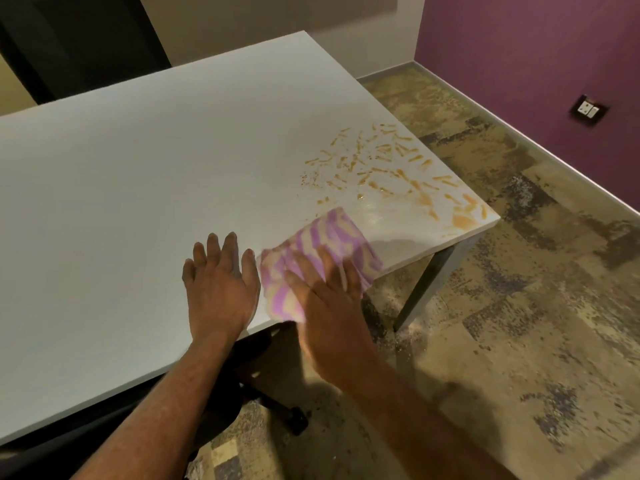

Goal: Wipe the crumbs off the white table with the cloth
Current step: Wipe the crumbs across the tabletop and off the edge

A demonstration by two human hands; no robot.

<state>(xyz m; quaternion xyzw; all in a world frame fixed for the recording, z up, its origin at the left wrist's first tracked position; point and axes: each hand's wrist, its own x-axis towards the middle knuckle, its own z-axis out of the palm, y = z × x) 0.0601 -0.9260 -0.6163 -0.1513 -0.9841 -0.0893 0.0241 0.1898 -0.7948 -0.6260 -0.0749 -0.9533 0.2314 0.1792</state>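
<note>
The purple-and-cream striped cloth (332,237) lies bunched on the white rectangular surface (138,185), close to its near edge and toward the right corner. The right hand (329,306) lies on the near part of the cloth, its fingers stretched out flat and pressing on the fabric rather than curled round it. This hand is blurred, so the finer lie of its fingers cannot be told. The far part of the cloth reaches out past the fingertips toward the corner, and a fold of it hangs over the near edge beside the hand. The left hand (221,285) rests palm down on the bare surface just to the left of the cloth, fingers straight and slightly spread, holding nothing. Its thumb sits just beside the cloth's left edge; whether they touch cannot be told. The two hands lie side by side, near each other but apart. Beyond the cloth, toward the right corner, orange-brown crumbs and smears (398,168) are scattered across the surface, with a damp-looking sheen between them and the cloth. Below the corner stands a grey metal table leg (426,282), and a black wheeled chair base (277,407) shows under the near edge on the mottled brown-and-grey floor (519,306). A purple wall (536,64) carries a dark-framed wall socket (588,109).
</note>
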